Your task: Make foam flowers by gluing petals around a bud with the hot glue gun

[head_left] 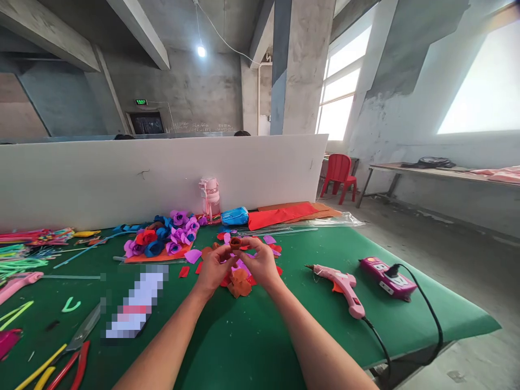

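Note:
My left hand (214,269) and my right hand (262,264) meet over the middle of the green table. Between their fingertips they hold a small brown rolled paper flower (235,244). Beneath and around the hands lie loose red, purple and orange paper petals (239,284). A bunch of finished purple, blue and red paper flowers (162,237) rests on an orange sheet to the left. On the right, a pink glue gun (339,286) lies on its side.
A purple power strip (388,278) with a black cable lies at the right. Scissors (83,329) and red-handled pliers (72,365) are at the front left. Behind stand a pink bottle (210,197), a blue packet (234,216) and a white partition (260,168).

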Motion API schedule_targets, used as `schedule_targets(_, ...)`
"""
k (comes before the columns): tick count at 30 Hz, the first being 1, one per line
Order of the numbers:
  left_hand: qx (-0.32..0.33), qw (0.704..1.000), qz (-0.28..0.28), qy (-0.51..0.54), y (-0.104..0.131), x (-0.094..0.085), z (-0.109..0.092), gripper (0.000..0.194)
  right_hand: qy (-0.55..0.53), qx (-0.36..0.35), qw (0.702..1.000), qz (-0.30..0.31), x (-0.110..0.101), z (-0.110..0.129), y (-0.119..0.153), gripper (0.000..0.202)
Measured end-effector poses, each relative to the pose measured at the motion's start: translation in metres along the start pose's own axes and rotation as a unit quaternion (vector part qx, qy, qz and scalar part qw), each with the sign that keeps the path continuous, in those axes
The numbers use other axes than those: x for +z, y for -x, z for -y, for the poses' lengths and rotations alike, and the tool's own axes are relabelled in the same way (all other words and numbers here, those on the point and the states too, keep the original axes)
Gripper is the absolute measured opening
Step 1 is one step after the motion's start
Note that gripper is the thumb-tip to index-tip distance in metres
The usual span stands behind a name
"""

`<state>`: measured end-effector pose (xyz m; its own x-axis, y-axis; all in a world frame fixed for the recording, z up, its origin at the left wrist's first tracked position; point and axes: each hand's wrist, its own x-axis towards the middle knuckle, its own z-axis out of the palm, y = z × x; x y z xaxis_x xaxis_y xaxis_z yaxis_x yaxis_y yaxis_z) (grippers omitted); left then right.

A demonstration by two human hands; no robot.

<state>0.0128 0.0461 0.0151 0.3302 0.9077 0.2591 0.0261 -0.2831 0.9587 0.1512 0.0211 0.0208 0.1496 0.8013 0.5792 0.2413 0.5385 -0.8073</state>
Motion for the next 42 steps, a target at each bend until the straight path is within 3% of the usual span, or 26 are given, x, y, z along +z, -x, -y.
schedule_targets(7,0.018,0.995,-0.082,0.044,0.0,0.001,-0.005,0.034,-0.012,-0.014,1.0,0.0,-0.003,0.008,0.0,0.021)
schedule_targets(12,0.009,0.992,-0.125,0.026,-0.004,-0.004,-0.003,0.036,-0.026,0.018,0.998,-0.05,-0.005,0.003,-0.004,0.018)
schedule_targets(19,0.034,0.994,-0.105,-0.016,-0.002,-0.001,0.0,0.032,-0.035,0.048,0.997,-0.042,0.003,-0.001,0.001,0.024)
schedule_targets(24,0.037,0.993,-0.106,-0.043,-0.001,0.001,0.001,0.028,-0.032,0.061,0.997,-0.025,0.003,0.001,0.002,0.014)
schedule_targets(34,0.092,0.975,-0.135,-0.15,0.0,-0.003,0.007,0.022,-0.032,0.099,0.994,-0.019,0.005,-0.002,0.001,0.015)
schedule_targets(42,0.11,0.969,-0.142,-0.171,0.004,0.0,0.0,0.021,-0.039,0.099,0.994,-0.019,0.005,-0.002,0.002,0.014)
